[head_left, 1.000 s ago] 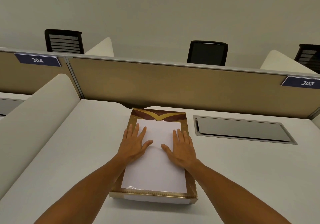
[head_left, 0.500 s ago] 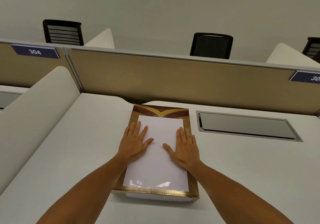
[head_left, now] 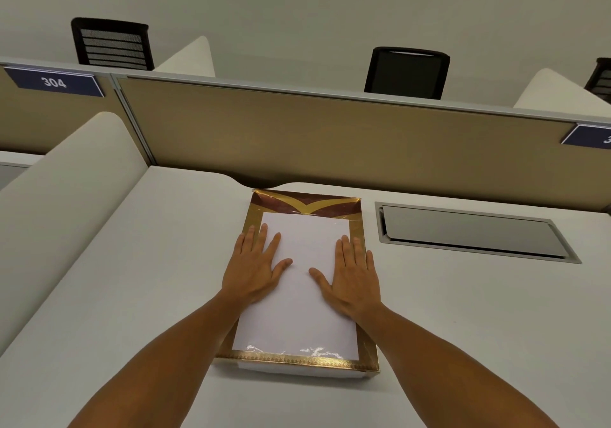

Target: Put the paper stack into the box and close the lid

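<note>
A flat gold box [head_left: 299,360] with a brown and gold pattern at its far end lies lengthwise on the white desk [head_left: 132,295] in front of me. The white paper stack [head_left: 297,315] fills the gold frame on top, with shiny reflections near its front edge as from a clear film. My left hand [head_left: 254,270] rests palm down on the left part of the white surface, fingers spread. My right hand [head_left: 353,280] lies flat on the right part, its outer fingers over the gold rim. Neither hand grips anything.
A grey recessed cable hatch [head_left: 469,232] sits in the desk right of the box. A tan partition [head_left: 330,136] closes the far side and a white curved divider [head_left: 66,182] the left. Black chairs [head_left: 112,43] [head_left: 406,72] stand beyond.
Both hands stay flat on top of the box, the right one a little further out toward the rim. The view has shifted slightly.
</note>
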Action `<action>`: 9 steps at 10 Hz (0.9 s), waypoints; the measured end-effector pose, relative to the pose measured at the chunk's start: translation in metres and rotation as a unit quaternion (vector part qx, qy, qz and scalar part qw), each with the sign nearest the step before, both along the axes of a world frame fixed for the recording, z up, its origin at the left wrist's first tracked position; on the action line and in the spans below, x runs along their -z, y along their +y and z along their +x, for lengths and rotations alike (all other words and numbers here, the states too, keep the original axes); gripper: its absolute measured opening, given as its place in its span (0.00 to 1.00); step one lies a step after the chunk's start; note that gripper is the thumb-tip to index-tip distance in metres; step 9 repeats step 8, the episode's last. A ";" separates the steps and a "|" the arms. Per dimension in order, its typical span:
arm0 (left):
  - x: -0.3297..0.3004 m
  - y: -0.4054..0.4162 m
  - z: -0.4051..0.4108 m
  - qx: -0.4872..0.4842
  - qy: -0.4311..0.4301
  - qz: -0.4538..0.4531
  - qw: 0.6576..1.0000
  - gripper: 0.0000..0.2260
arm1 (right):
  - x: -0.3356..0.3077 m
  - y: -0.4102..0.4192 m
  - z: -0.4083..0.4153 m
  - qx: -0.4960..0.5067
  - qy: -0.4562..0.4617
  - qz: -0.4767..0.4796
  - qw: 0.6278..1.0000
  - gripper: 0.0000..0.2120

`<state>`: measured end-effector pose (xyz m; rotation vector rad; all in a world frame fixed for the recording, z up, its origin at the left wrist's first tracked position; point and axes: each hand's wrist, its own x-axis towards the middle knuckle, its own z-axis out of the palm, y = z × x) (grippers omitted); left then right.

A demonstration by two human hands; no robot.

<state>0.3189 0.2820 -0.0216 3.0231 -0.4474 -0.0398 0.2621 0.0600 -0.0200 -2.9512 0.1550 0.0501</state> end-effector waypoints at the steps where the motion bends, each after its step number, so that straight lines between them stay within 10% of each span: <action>1: -0.002 0.000 -0.001 0.003 0.000 0.001 1.000 0.42 | -0.002 0.000 0.000 0.002 0.007 0.004 1.000 0.51; 9: -0.094 -0.031 -0.021 -0.002 -0.030 -0.002 1.000 0.45 | -0.084 -0.012 -0.012 -0.039 0.013 -0.049 0.998 0.44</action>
